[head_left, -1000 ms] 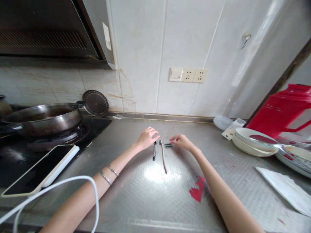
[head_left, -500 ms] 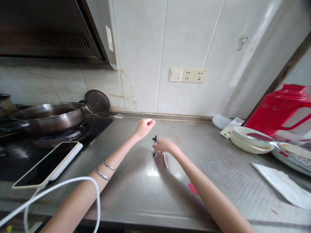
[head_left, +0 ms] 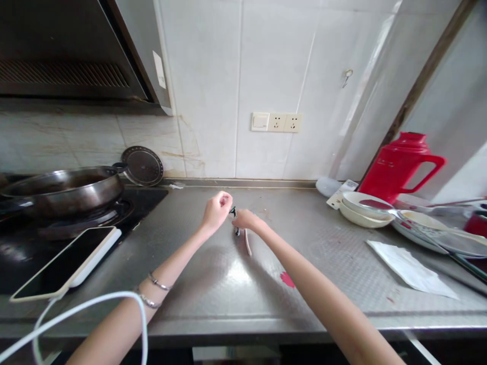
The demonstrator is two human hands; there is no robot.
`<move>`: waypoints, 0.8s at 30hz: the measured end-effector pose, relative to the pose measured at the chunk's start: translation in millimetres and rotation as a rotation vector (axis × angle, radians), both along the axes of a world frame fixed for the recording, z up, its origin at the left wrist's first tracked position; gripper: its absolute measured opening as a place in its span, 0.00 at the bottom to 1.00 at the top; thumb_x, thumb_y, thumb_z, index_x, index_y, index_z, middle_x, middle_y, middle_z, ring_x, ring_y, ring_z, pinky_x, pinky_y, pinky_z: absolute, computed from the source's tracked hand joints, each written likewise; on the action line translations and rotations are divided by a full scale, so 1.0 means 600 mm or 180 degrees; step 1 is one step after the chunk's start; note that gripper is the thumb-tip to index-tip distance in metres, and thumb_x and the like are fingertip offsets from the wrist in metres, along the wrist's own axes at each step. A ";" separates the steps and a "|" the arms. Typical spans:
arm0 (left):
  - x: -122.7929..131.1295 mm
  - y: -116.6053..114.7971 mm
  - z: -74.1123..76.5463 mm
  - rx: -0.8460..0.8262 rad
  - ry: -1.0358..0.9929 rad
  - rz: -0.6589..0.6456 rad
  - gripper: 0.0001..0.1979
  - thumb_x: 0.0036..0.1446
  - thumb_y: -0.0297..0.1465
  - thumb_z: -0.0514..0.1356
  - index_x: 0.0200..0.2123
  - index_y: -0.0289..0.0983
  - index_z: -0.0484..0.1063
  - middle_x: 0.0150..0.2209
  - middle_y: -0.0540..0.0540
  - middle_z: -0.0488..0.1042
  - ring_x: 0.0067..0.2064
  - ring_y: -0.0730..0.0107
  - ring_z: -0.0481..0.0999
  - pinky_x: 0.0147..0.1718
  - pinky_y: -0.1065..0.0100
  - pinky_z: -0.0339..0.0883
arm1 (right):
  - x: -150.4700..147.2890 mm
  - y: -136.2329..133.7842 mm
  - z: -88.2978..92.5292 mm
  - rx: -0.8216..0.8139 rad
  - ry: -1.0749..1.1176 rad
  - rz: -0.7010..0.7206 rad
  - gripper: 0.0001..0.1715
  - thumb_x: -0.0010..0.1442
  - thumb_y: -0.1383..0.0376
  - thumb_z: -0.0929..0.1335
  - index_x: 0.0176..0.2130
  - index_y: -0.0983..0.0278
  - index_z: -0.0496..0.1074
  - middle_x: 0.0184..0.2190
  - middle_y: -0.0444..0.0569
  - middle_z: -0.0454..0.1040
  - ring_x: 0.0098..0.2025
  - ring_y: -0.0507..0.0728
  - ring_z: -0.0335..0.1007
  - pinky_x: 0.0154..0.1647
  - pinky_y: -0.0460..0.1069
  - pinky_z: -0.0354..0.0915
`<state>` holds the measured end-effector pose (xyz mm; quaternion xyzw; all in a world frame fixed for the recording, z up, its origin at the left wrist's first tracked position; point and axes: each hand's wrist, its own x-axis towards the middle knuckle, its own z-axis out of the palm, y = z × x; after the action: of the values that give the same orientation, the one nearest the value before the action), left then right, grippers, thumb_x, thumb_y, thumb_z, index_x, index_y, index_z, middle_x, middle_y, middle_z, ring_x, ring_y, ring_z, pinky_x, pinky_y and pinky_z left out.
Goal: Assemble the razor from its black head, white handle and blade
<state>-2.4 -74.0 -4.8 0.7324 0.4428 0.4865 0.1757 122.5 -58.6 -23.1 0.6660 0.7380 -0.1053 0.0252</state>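
My right hand [head_left: 246,219] is closed around a small black-and-silver tool [head_left: 237,231], held just above the steel counter [head_left: 213,304]. The tool's dark top pokes out beside my fingers; its exact kind is hard to make out. A thin pale strip [head_left: 248,242] hangs down from below the same hand. My left hand [head_left: 216,210] has its fingers curled together close to the tool's dark top, and whether they touch it I cannot tell. Anything inside those fingers is hidden. Two silver bracelets [head_left: 158,284] circle my left forearm.
Left, a phone [head_left: 63,263] with a white cable [head_left: 91,299] lies by the stove [head_left: 23,253], which holds a steel pan [head_left: 72,192]. Right stand a red thermos [head_left: 395,167], stacked bowls [head_left: 365,218] and a white napkin [head_left: 413,268]. A pink flower-shaped patch [head_left: 287,279] marks the counter.
My left hand has come down and closer to the tool in my right hand. The view has shifted right, showing more of the dishes and thermos.
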 end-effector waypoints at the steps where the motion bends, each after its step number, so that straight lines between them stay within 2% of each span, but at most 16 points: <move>1: 0.003 -0.004 -0.004 0.0080 0.0098 0.0150 0.12 0.55 0.38 0.51 0.32 0.36 0.68 0.21 0.51 0.71 0.22 0.74 0.70 0.24 0.74 0.60 | 0.021 0.001 0.006 0.0097 -0.0001 0.0001 0.20 0.55 0.62 0.62 0.44 0.68 0.73 0.43 0.59 0.75 0.46 0.59 0.71 0.38 0.45 0.65; 3: 0.012 -0.014 -0.014 0.0093 0.0467 0.0351 0.13 0.55 0.39 0.51 0.30 0.37 0.69 0.22 0.49 0.71 0.25 0.72 0.71 0.25 0.73 0.60 | 0.077 0.000 0.019 0.0221 -0.0024 -0.0037 0.21 0.57 0.61 0.61 0.44 0.70 0.73 0.43 0.61 0.74 0.46 0.60 0.70 0.39 0.45 0.64; 7: 0.041 -0.037 -0.045 -0.0474 0.1616 0.0350 0.14 0.52 0.41 0.53 0.25 0.38 0.70 0.26 0.45 0.75 0.30 0.65 0.73 0.28 0.69 0.60 | 0.218 -0.024 0.032 0.0066 -0.0193 -0.0309 0.20 0.58 0.59 0.61 0.35 0.72 0.76 0.31 0.60 0.77 0.36 0.58 0.74 0.33 0.45 0.65; 10: 0.065 -0.052 -0.068 -0.0781 0.2268 0.0209 0.17 0.52 0.44 0.52 0.25 0.37 0.72 0.29 0.42 0.76 0.33 0.61 0.75 0.30 0.67 0.62 | 0.304 -0.049 0.021 -0.0117 -0.0308 -0.0525 0.21 0.59 0.59 0.61 0.32 0.72 0.76 0.27 0.58 0.77 0.29 0.57 0.74 0.27 0.45 0.64; 12: 0.077 -0.057 -0.079 -0.0882 0.2534 0.0175 0.19 0.52 0.45 0.51 0.26 0.37 0.73 0.31 0.40 0.76 0.35 0.58 0.76 0.31 0.66 0.63 | 0.341 -0.061 0.006 -0.0176 -0.0376 -0.0634 0.22 0.59 0.58 0.61 0.32 0.72 0.76 0.27 0.58 0.77 0.28 0.57 0.74 0.27 0.45 0.64; 18: 0.092 -0.047 -0.099 -0.0965 0.2771 0.0196 0.19 0.53 0.42 0.49 0.28 0.36 0.74 0.32 0.37 0.77 0.36 0.55 0.76 0.31 0.64 0.65 | 0.379 -0.064 -0.035 -0.0151 -0.0548 -0.0689 0.21 0.58 0.59 0.62 0.37 0.71 0.76 0.37 0.63 0.76 0.41 0.61 0.73 0.37 0.47 0.64; 24: 0.101 -0.034 -0.107 -0.1104 0.2742 0.0209 0.15 0.49 0.38 0.53 0.31 0.35 0.75 0.33 0.36 0.77 0.37 0.57 0.76 0.31 0.67 0.65 | 0.381 -0.055 -0.041 -0.0081 -0.0543 -0.0643 0.23 0.57 0.56 0.62 0.40 0.69 0.76 0.41 0.63 0.75 0.44 0.62 0.72 0.37 0.49 0.64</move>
<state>58.3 -94.4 -68.9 0.8131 0.5732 0.0621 0.0802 351.1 -91.4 -47.5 0.7431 0.6610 -0.0595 0.0856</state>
